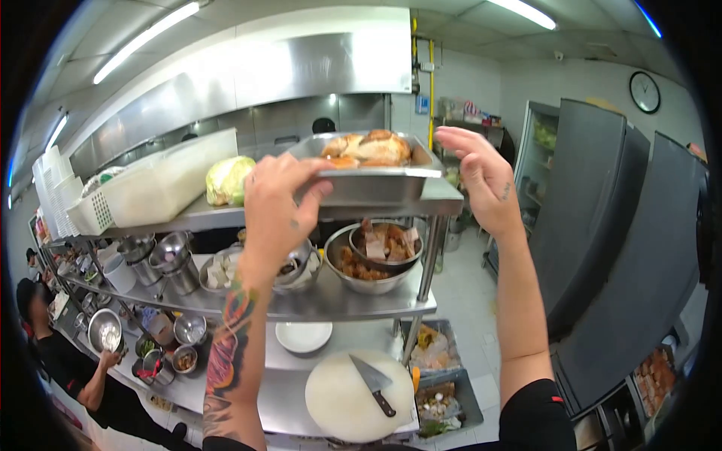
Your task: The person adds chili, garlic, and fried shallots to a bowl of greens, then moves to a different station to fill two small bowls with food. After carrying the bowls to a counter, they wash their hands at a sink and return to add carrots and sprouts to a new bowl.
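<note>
Co-worker [64, 379]: one, dark clothing, holding a metal bowl [104, 331].
White bin [173, 177]: one, beside a cabbage [228, 182].
My left hand [282, 192]: clamped on the near left rim of the metal pan [376, 188].
Pan position: right end of the top shelf [449, 207], browned food [368, 148] inside.
Knife [370, 376]: one, on a round cutting board [331, 402], below.
My right hand [485, 180]: open, apart from my left, just beside the pan; contact unclear.

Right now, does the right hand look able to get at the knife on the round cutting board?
Probably yes: the right hand looks empty beside the metal pan, and the knife lies uncovered on the cutting board. The hand would need to lower.
</note>
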Demonstrator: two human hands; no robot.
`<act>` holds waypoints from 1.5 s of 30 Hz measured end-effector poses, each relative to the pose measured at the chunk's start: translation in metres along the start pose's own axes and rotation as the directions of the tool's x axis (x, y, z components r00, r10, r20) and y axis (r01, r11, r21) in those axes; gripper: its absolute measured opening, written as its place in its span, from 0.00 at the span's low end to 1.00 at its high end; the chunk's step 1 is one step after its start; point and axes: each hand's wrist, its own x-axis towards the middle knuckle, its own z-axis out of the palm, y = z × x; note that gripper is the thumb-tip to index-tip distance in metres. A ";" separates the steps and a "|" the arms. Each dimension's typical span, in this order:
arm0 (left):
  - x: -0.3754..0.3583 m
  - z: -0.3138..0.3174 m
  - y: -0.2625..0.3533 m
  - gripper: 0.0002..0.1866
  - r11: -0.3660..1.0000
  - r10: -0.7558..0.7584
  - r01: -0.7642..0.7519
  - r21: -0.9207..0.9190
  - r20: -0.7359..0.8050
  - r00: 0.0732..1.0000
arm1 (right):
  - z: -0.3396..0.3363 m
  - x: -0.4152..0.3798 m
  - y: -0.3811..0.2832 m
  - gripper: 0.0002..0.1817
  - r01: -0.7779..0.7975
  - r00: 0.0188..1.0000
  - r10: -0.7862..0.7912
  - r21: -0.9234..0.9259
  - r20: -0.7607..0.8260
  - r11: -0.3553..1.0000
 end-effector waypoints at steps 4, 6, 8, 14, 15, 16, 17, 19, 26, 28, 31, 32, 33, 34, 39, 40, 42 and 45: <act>-0.002 0.009 -0.003 0.11 0.997 0.031 -0.030 0.069 -0.010 0.999 | 0.011 -0.077 0.013 0.21 -0.270 0.892 0.309 0.158 -0.331 0.950; -0.004 0.011 -0.003 0.13 0.991 0.055 -0.056 0.121 0.006 0.998 | 0.010 -0.128 -0.003 0.18 -0.334 0.854 0.394 0.221 -0.340 0.916; -0.008 0.002 0.004 0.21 0.982 0.093 -0.105 0.156 0.079 0.993 | -0.005 -0.185 -0.026 0.17 -0.520 0.832 0.555 0.371 0.017 0.769; -0.057 -0.041 0.047 0.25 0.990 0.006 -0.016 0.141 0.071 0.997 | -0.014 -0.439 0.042 0.12 -0.523 0.375 0.814 -0.624 0.443 0.580; -0.076 -0.046 0.052 0.24 0.993 -0.022 0.015 0.114 0.060 0.998 | -0.011 -0.455 0.050 0.12 -0.525 0.363 0.820 -0.631 0.442 0.572; -0.099 -0.049 0.057 0.22 0.995 -0.052 0.048 0.090 0.048 0.997 | -0.008 -0.462 0.058 0.11 -0.893 0.165 0.897 -0.324 0.409 0.312; -0.128 -0.048 0.062 0.21 0.989 -0.146 0.146 -0.009 0.036 0.989 | -0.001 -0.469 0.070 0.11 -0.996 -0.047 0.889 0.045 0.456 -0.075; -0.205 -0.036 0.072 0.15 0.927 -0.337 0.350 -0.137 0.111 0.935 | 0.035 -0.474 0.122 0.07 -0.980 0.181 0.952 0.123 0.247 0.154; -0.455 -0.029 0.189 0.16 0.693 -0.533 0.709 0.129 0.755 0.383 | 0.199 -0.476 0.366 0.24 -0.765 0.563 0.785 0.522 0.257 0.378; -0.546 -0.083 0.235 0.16 0.486 -0.650 0.825 0.288 0.751 0.120 | 0.169 -0.503 0.328 0.33 -0.650 -0.009 0.773 0.584 0.634 -0.486; -0.638 -0.192 0.321 0.13 0.060 -0.800 0.747 0.662 0.479 -0.361 | 0.182 -0.512 0.323 0.29 -0.756 0.364 0.835 0.655 0.412 0.006; -0.684 -0.232 0.361 0.11 -0.123 -0.883 0.778 0.616 0.289 -0.369 | 0.171 -0.477 0.282 0.31 -0.860 0.340 0.885 0.485 0.317 0.157; -0.718 -0.269 0.399 0.12 -0.220 -0.919 0.699 0.680 0.097 -0.383 | 0.176 -0.492 0.294 0.32 -0.854 0.468 0.843 0.382 0.266 0.353; -0.747 -0.299 0.438 0.13 -0.438 -0.881 0.650 0.621 -0.155 -0.446 | 0.179 -0.520 0.321 0.34 -0.802 0.591 0.775 0.263 0.222 0.536; -0.768 -0.344 0.553 0.17 -0.853 -0.310 -0.084 0.514 -0.630 -0.712 | 0.179 -0.580 0.341 0.28 -0.930 0.362 0.910 0.135 0.199 0.341; -0.776 -0.341 0.565 0.18 -0.808 -0.286 -0.089 0.582 -0.520 -0.805 | 0.169 -0.559 0.324 0.25 -0.835 0.547 0.821 0.036 0.166 0.549; -0.797 -0.328 0.571 0.19 -0.726 -0.290 0.033 0.687 -0.263 -0.920 | 0.147 -0.534 0.301 0.20 -0.658 0.732 0.666 -0.107 0.143 0.745; -0.829 -0.304 0.541 0.20 -0.633 -0.335 0.265 0.727 0.052 -0.941 | 0.105 -0.501 0.260 0.18 -0.649 0.685 0.709 -0.301 0.169 0.699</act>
